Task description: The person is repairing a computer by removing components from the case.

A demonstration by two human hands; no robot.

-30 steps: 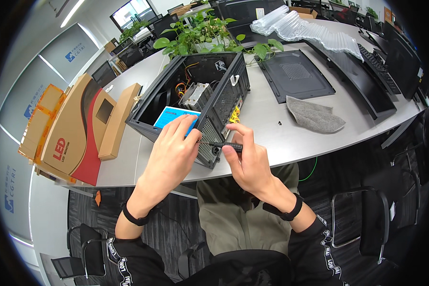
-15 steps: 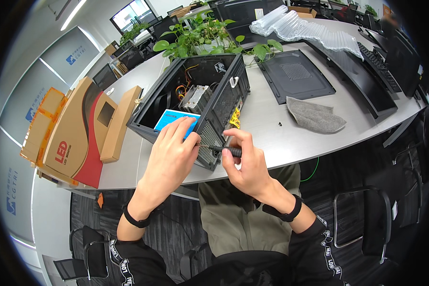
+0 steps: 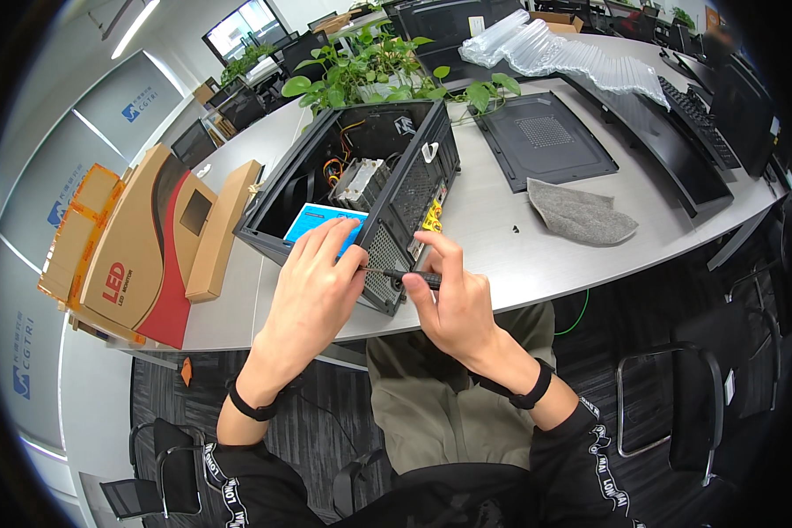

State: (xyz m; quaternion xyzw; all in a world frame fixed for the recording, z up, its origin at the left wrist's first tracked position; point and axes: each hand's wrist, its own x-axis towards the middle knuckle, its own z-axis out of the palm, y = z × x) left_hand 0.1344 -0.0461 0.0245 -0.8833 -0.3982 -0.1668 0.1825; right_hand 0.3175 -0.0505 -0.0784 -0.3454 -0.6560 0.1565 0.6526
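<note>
A black computer case (image 3: 411, 189) lies on its side on the table, its upper side uncovered, with wires and a silver metal block (image 3: 361, 182) inside. At its near corner sits a flat-faced part with a bright blue label (image 3: 319, 222). My left hand (image 3: 310, 286) bends over that corner, fingers across the label. Its thumb and forefinger close together by the screwdriver's tip; what they pinch is hidden. My right hand (image 3: 456, 308) grips the black handle of a screwdriver (image 3: 407, 275), held nearly level, its thin shaft pointing left at the case's perforated end.
On the table (image 3: 493, 264), a black side panel (image 3: 546, 136) and a grey cloth (image 3: 581, 213) lie to the right. Tiny dark bits (image 3: 516, 230) are near the cloth. A monitor carton (image 3: 128, 251) stands left, a leafy plant (image 3: 361, 66) behind, bubble wrap (image 3: 563, 57) far right.
My right hand has shifted slightly and its fingers have turned around the screwdriver handle. My left hand and the computer case stay almost where they were.
</note>
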